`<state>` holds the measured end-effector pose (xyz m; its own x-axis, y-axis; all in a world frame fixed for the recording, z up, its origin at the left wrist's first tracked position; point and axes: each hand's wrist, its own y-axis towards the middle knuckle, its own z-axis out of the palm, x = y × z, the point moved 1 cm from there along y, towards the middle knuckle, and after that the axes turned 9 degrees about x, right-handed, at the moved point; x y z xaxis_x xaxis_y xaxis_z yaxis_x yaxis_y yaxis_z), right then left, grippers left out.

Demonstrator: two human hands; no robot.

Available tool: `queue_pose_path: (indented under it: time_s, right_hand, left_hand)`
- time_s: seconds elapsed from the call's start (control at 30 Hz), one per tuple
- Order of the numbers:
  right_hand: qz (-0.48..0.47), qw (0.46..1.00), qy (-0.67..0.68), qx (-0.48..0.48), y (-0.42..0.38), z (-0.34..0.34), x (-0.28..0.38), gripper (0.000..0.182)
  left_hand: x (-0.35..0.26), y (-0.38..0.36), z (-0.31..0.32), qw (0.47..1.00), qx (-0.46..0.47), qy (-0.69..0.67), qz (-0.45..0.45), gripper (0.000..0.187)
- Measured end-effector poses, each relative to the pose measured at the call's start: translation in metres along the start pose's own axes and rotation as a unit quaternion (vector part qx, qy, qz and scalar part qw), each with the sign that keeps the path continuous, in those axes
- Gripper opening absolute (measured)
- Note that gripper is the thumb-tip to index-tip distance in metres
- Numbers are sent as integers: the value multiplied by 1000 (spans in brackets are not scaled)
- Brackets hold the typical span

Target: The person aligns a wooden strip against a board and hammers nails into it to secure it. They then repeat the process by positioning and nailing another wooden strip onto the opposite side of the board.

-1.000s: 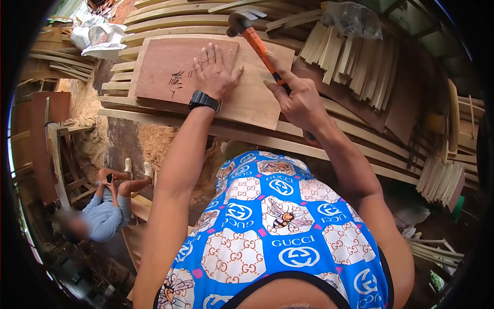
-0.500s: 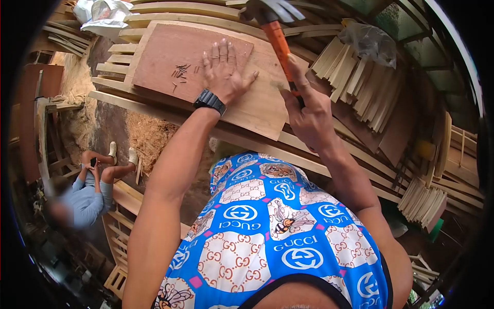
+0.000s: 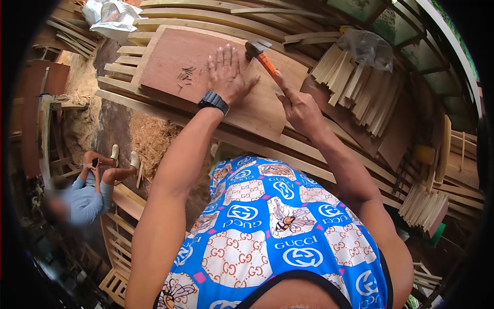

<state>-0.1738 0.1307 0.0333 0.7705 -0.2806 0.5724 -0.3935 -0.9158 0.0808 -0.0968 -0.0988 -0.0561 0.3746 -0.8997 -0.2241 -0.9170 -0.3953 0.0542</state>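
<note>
My left hand (image 3: 229,77) lies flat with fingers spread on a reddish-brown plywood sheet (image 3: 164,54). A small pile of nails (image 3: 186,75) rests on that sheet, just left of the hand. Under the sheet is a paler wooden board (image 3: 280,77), which shows to its right. My right hand (image 3: 303,110) is wrapped round the orange handle of a claw hammer (image 3: 266,63). The hammer's head is down at the right corner of the plywood sheet, close to my left fingertips. Whether a nail stands beneath the head cannot be made out.
Long wooden slats (image 3: 200,13) run behind and below the board. Stacked wood strips (image 3: 355,82) with a clear plastic bag (image 3: 368,49) lie at the right. A white sack (image 3: 110,18) is at the upper left. Another person (image 3: 87,198) sits at the left, near wood shavings (image 3: 149,136).
The hammer has come down from above the board to the plywood's right corner, my right hand lowering with it. My left hand stays flat on the sheet. The view has shifted slightly.
</note>
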Motion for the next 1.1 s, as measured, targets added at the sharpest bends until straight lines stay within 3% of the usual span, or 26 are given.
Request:
queue_pose_path:
  time_s: [0.07,0.17,0.2,0.23,0.3,0.33,0.4,0.43,0.5,0.53,0.6,0.73,0.8,1.03,1.1]
  right_hand:
    - [119,989,17,91,4,-8,6,78]
    - [130,987,36,88,2,-3,2,76]
    - [139,986,44,86,2,1,-2,76]
    - [132,986,49,85,3,2,0,76]
    - [169,978,91,81,-1,5,4,75]
    - [170,978,95,79,-4,11,4,75]
    - [111,990,80,39,-7,21,2,75]
    - [110,990,81,37,-7,22,3,75]
    - [109,991,64,36,-7,23,3,76]
    - [109,991,65,35,-8,23,2,76]
    - [96,993,71,25,-7,22,-2,76]
    - [77,993,87,9,-7,19,1,76]
    - [116,988,86,50,-7,19,4,76]
    - [137,986,82,45,-9,27,1,74]
    - [117,986,115,12,-9,26,0,72]
  left_hand:
    - [0,-5,4,999,-28,-23,11,100]
    - [4,-15,0,999,9,-51,13,93]
    - [5,-29,-2,993,-102,-60,13,74]
    - [11,-39,-10,993,-103,-53,9,74]
    - [31,-57,-29,968,-157,-128,-146,48]
    - [40,-59,-36,969,-155,-125,-144,48]
    - [60,-56,-48,959,-145,-121,-211,24]
    - [68,-53,-50,959,-146,-120,-210,24]
    - [83,-47,-53,986,-110,-101,-76,17]
    - [95,-43,-53,986,-110,-100,-75,17]
    - [115,-34,-53,991,-57,-121,18,14]
    - [131,-17,-67,993,56,-100,30,13]
    - [137,-7,-64,982,88,-136,93,10]
    - [116,-4,-60,979,22,-18,204,13]
    - [109,-8,-58,976,-36,1,217,10]
